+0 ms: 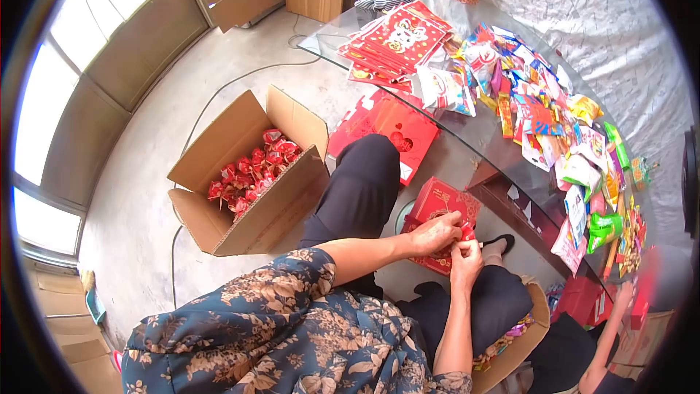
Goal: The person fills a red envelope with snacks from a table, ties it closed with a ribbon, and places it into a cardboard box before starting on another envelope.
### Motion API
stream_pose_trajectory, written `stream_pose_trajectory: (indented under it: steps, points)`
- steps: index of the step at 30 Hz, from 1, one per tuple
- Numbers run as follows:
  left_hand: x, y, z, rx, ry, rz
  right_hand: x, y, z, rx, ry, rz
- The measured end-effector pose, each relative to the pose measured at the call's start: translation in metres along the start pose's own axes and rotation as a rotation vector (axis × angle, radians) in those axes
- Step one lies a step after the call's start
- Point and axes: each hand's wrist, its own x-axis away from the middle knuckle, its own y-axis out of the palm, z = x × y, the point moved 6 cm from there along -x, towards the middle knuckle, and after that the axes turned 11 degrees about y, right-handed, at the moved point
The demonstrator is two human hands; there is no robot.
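Close together over my lap, my left hand [437,233] and my right hand [466,263] pinch a small red wrapped piece [468,232] between their fingertips. I cannot tell what is inside the wrapper. Below and behind the fingers is a red printed gift box [443,199], partly covered by my hands. By my left knee stands an open cardboard box [251,228] with several red-wrapped bundles [255,168] in it. A second cardboard box [540,306], holding colourful wrapped sweets [503,341], sits by my right leg.
A glass table [503,152] carries a heap of snack packets [539,117] and a stack of red printed bags [401,33]. Flat red boxes [412,135] lie beneath its edge. Another person's arm [607,336] reaches in at the lower right. A cable [219,88] crosses the floor.
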Motion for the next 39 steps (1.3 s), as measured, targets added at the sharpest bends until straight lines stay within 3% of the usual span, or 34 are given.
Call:
stream_pose_trajectory:
  steps: [5,7,11,17,22,28,34,39]
  points:
    - [0.003,0.017,-0.008,-0.108,-0.065,-0.030,0.011,-0.003,-0.032,0.340,-0.449,0.210]
    - [0.000,0.014,-0.005,-0.096,-0.002,-0.002,0.009,0.000,-0.032,0.405,-0.485,0.216]
    - [0.004,0.019,-0.028,-0.002,-0.088,0.090,0.006,-0.002,-0.024,0.291,-0.434,0.202]
    - [0.004,0.011,-0.026,0.038,-0.294,0.008,0.005,-0.004,-0.019,0.101,-0.396,0.214]
    - [0.007,0.008,-0.022,0.005,-0.274,0.088,0.002,0.000,-0.008,-0.017,-0.299,0.138]
    - [0.009,0.007,-0.020,-0.005,-0.298,0.116,0.006,0.002,-0.009,0.021,-0.387,0.144]
    - [0.009,0.005,-0.015,0.007,-0.325,0.089,0.006,0.000,-0.004,-0.058,-0.281,0.101]
    - [0.010,0.010,-0.014,0.001,-0.267,0.100,0.003,-0.001,-0.003,0.109,-0.363,0.169]
